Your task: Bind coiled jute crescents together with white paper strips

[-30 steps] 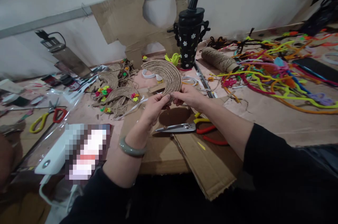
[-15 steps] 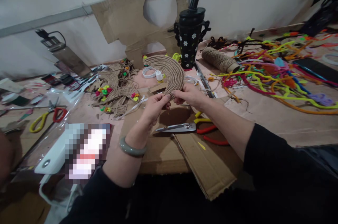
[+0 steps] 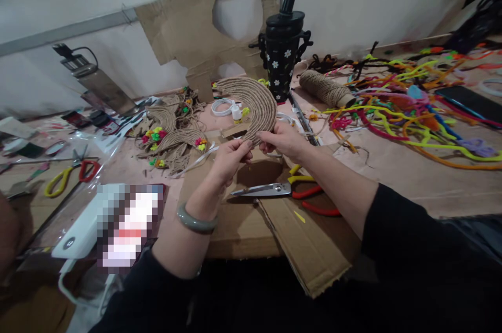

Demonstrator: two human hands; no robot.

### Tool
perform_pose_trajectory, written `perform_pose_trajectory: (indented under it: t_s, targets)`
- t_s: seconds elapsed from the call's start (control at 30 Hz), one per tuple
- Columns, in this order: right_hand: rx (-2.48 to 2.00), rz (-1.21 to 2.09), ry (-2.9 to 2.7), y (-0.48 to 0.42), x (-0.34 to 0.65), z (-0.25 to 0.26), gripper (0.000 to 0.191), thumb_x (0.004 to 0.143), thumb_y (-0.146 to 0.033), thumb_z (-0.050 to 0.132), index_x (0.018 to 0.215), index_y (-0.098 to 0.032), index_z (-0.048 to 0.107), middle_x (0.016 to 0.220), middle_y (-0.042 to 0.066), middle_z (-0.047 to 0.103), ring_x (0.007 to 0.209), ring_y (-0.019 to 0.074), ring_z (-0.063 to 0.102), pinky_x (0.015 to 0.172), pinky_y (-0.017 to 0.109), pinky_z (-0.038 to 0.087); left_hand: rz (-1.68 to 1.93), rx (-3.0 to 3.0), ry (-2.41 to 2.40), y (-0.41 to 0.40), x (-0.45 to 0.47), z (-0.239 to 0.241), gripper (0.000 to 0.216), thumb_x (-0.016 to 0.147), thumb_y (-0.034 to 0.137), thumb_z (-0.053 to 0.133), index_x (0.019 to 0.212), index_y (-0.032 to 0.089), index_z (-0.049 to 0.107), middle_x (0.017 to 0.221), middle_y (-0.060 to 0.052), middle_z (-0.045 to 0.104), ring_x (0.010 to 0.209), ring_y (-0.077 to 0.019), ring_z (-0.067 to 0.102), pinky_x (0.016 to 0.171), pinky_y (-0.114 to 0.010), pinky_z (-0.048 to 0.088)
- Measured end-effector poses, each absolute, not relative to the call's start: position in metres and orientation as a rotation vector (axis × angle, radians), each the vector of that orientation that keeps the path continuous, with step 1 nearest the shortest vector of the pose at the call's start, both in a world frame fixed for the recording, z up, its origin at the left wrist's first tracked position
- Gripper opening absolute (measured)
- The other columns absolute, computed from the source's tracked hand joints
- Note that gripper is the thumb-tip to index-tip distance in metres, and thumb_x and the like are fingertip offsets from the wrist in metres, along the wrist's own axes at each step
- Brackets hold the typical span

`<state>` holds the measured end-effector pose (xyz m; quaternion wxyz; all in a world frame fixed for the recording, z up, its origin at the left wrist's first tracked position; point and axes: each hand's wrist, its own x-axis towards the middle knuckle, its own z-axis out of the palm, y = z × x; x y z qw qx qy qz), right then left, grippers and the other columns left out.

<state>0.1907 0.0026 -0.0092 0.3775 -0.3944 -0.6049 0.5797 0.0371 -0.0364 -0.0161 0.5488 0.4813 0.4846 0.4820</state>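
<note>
A crescent of coiled jute twine point(image 3: 262, 105) is held up above the table by its lower end. My left hand point(image 3: 232, 159) pinches that end between thumb and fingers, and my right hand point(image 3: 283, 140) grips it just to the right. Below the hands, scissors point(image 3: 270, 190) with one yellow and one red handle lie on a cardboard sheet point(image 3: 223, 228). Behind the crescent are a small white glue bottle point(image 3: 236, 112) and a roll of white cord point(image 3: 221, 107). Whatever is between my fingertips besides the crescent's end is hidden.
Finished-looking twine crescents with coloured knots point(image 3: 178, 139) are piled left of centre. A black flowered tumbler point(image 3: 283, 56), a twine spool point(image 3: 325, 88) and tangled pipe cleaners point(image 3: 408, 113) stand or lie to the right. A power bank point(image 3: 84, 226), a phone and more scissors point(image 3: 72, 172) are left.
The crescent has shifted slightly to the right and tilted a little in my hands, uncovering more of the glue bottle. Both hands keep their grip.
</note>
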Motion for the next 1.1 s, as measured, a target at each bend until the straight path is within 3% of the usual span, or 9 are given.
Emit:
perform_pose_trajectory:
  t_s: [1.1]
  targets:
    - [-1.001,1.454,-1.489,0.0088,0.1931,-0.0114,0.021,0.074,-0.025,0.058,0.057,-0.015,0.054,0.048,-0.001,0.055,0.042,0.0065,0.047,0.044,0.02,0.037,1.148,1.052,1.141,-0.0371,0.0358,-0.0157,0.041,0.06,0.051,0.074,0.064,0.014,0.057,0.053,0.002,0.055,0.048,-0.0058,0.048,0.051,-0.02,0.041]
